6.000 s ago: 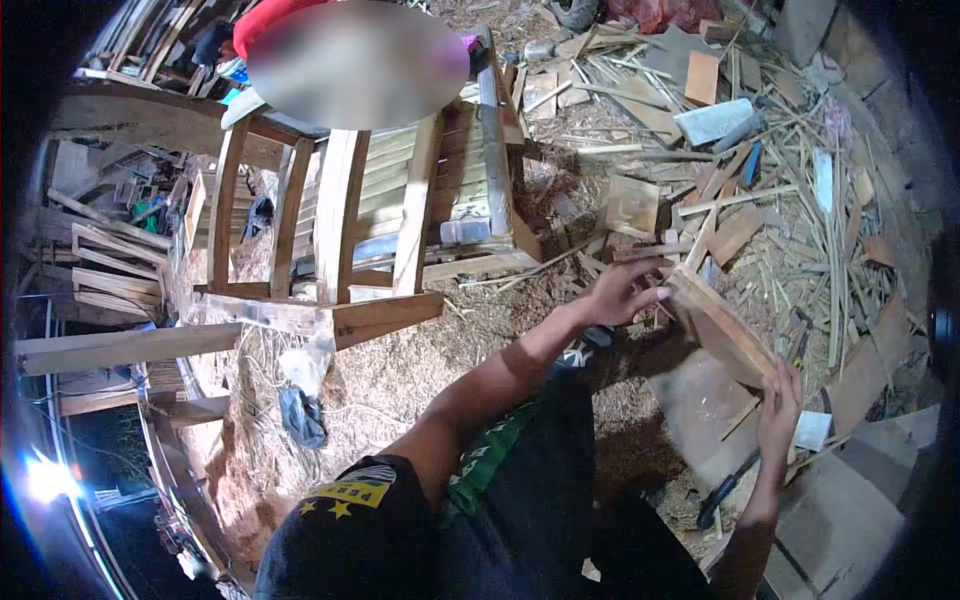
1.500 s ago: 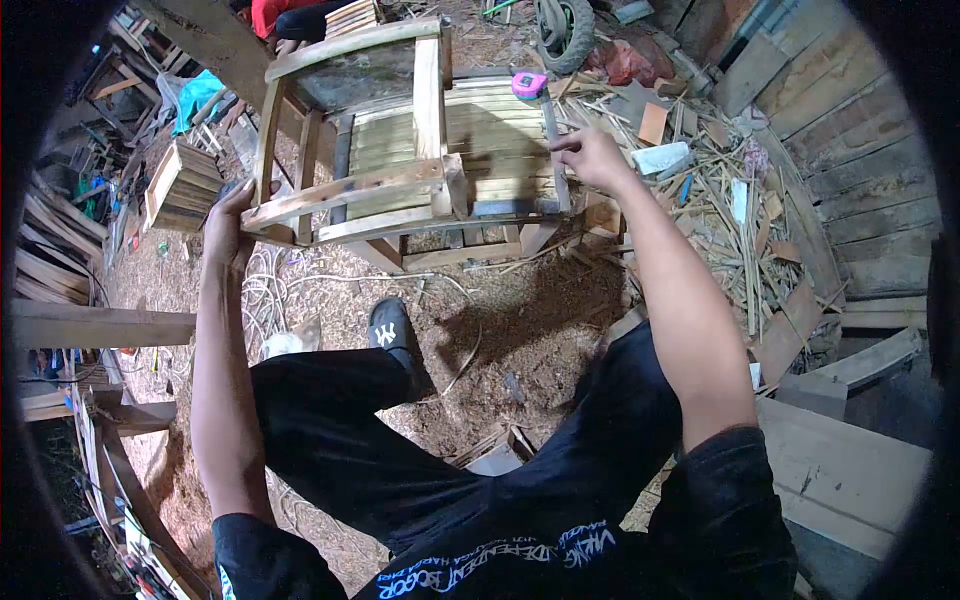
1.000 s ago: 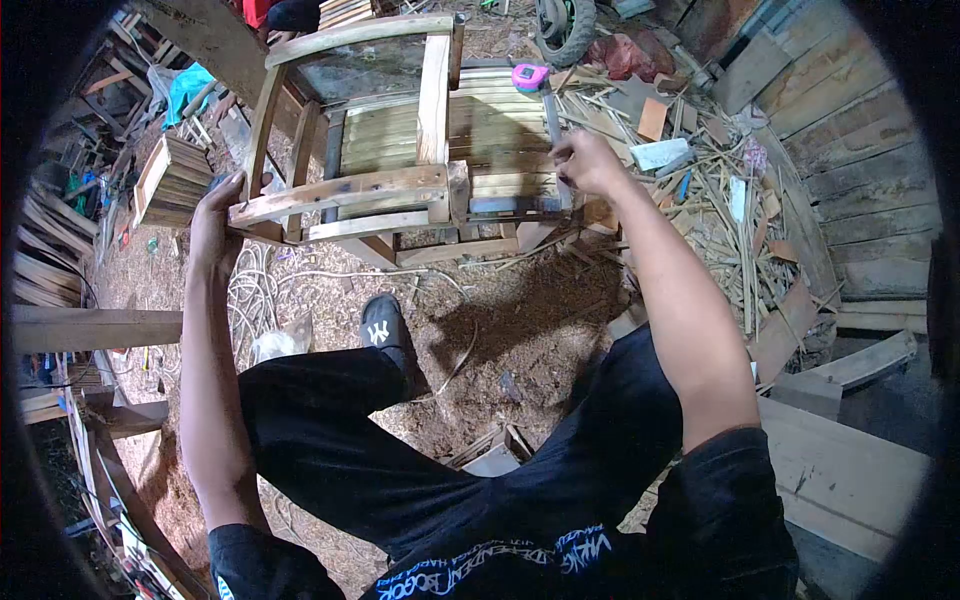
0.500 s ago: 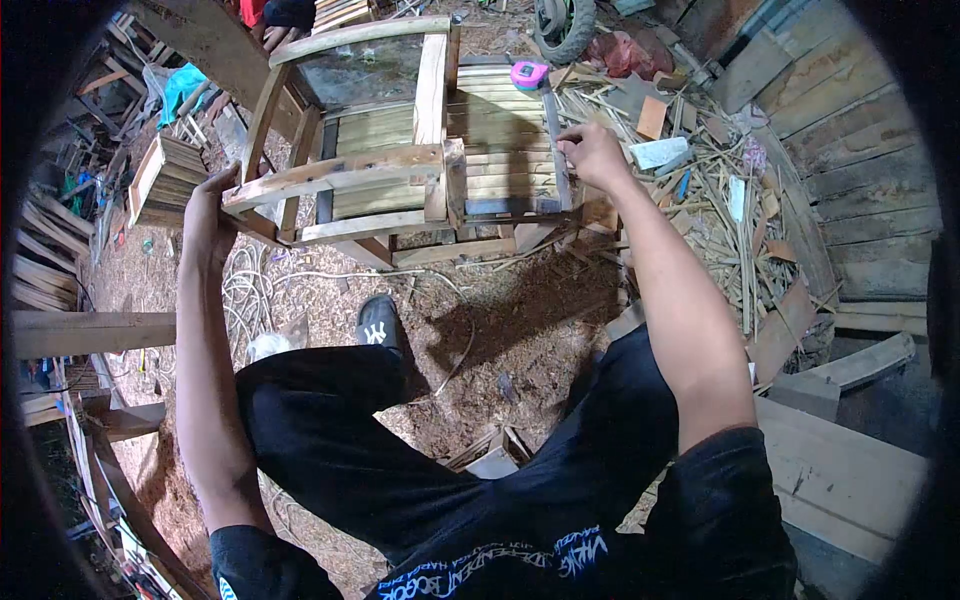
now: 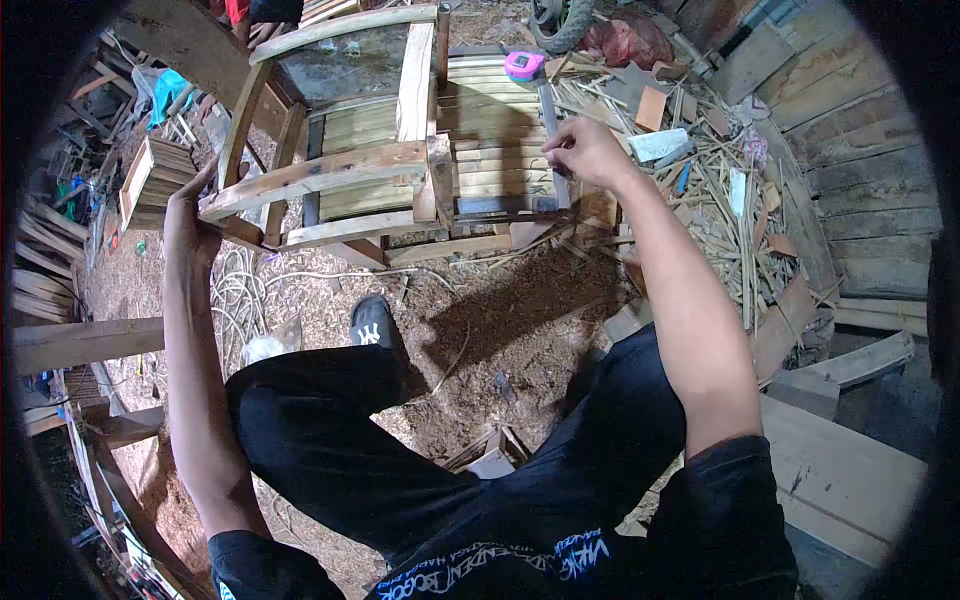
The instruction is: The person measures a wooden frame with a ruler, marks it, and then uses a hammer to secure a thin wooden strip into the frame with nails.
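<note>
A curved wooden frame (image 5: 320,178), built of pale bars, rests tilted on a slatted wooden surface (image 5: 495,120). My left hand (image 5: 196,208) is closed on the frame's near left corner; part of its fingers is hidden behind the wood. Over the dark right-hand edge strip (image 5: 550,110) of the slats is my right hand (image 5: 592,155), with thumb and fingers pinched together. Whether anything is between them, I cannot make out. A pink tape measure (image 5: 523,66) sits at the far right corner of the slats.
Wood offcuts and thin sticks (image 5: 735,215) are heaped on the right. A stack of slatted panels (image 5: 160,180) stands at left, near a coiled pale cable (image 5: 240,295) on the sawdust floor. Another person's red clothing (image 5: 237,10) shows at the top. A wheel (image 5: 562,22) stands behind.
The wooden frame and my left hand have shifted slightly left. My right hand has also moved a little left, its fingers still pinched. The whole view has shifted a bit.
</note>
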The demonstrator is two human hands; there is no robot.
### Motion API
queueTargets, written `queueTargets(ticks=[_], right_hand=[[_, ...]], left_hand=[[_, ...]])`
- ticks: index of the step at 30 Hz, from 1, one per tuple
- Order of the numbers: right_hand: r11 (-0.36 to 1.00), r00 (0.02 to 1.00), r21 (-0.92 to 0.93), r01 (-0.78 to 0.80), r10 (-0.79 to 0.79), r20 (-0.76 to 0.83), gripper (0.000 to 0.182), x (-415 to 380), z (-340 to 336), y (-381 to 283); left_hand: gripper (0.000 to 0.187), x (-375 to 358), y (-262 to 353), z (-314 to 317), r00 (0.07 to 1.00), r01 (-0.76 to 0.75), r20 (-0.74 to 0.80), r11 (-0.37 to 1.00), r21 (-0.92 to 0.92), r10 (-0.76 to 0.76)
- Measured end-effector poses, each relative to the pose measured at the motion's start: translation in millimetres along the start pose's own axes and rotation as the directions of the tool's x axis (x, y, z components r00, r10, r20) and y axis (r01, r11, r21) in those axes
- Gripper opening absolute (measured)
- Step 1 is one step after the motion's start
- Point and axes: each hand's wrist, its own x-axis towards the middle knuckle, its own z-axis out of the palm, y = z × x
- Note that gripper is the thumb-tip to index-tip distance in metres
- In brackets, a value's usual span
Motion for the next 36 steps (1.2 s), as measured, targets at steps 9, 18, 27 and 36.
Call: queueTargets(ticks=[9,18,27,36], right_hand=[[0.982,0.982,-0.108,0.157,-0.144,0.119,0.015,-19.1,8.2,-10.0],[0.91,0.933,-0.242,0.338,-0.358,-0.042,0.013,-42.5,28.2,-5.7],[0.829,0.881,-0.362,0.427,-0.471,-0.041,0.013,-50.7,29.9,-6.4],[0.847,0.914,-0.393,0.357,-0.404,-0.042,0.017,-51.3,33.2,-18.6]], left_hand=[[0.043,6.8,-0.6,-9.7,0.999,0.006,0.041,0.998,0.057,-0.009],[0.05,10.3,-1.8,-10.3,0.999,-0.008,0.037,1.0,-0.024,0.009],[0.052,2.5,1.2,1.2,0.999,-0.026,-0.025,1.0,0.008,0.026],[0.055,-8.5,4.2,12.8,0.999,-0.031,-0.024,0.999,0.023,0.032]])
